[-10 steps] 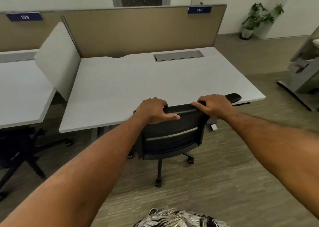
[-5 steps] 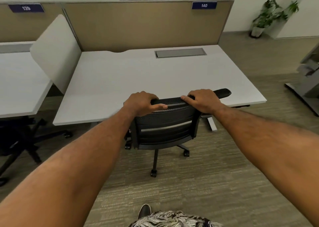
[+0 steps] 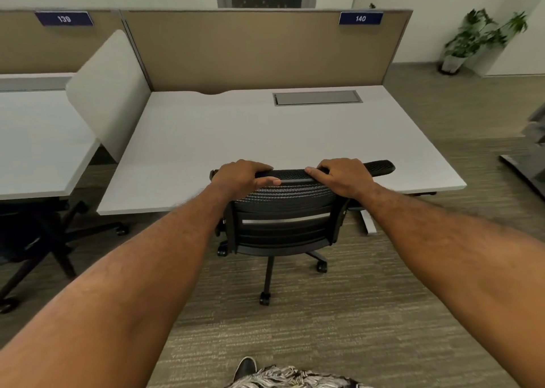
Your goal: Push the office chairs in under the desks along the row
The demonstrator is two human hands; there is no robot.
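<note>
A black mesh-backed office chair (image 3: 284, 219) on castors stands at the front edge of the white desk (image 3: 250, 140) labelled 140, its seat hidden beneath the desktop. My left hand (image 3: 243, 178) grips the left part of the backrest's top rim. My right hand (image 3: 342, 175) grips the top rim further right. One black armrest (image 3: 380, 167) pokes out above the desk's front edge to the right of my right hand.
A second white desk (image 3: 38, 145), labelled 139, sits to the left behind a white side screen (image 3: 109, 92), with another black chair base (image 3: 44, 240) beneath it. Tan partition panels run along the back. A potted plant (image 3: 477, 39) and grey furniture (image 3: 530, 157) stand at right.
The chair has rolled forward towards the desk with both hands on its backrest; its seat has gone under the desktop, and my view has followed closer.
</note>
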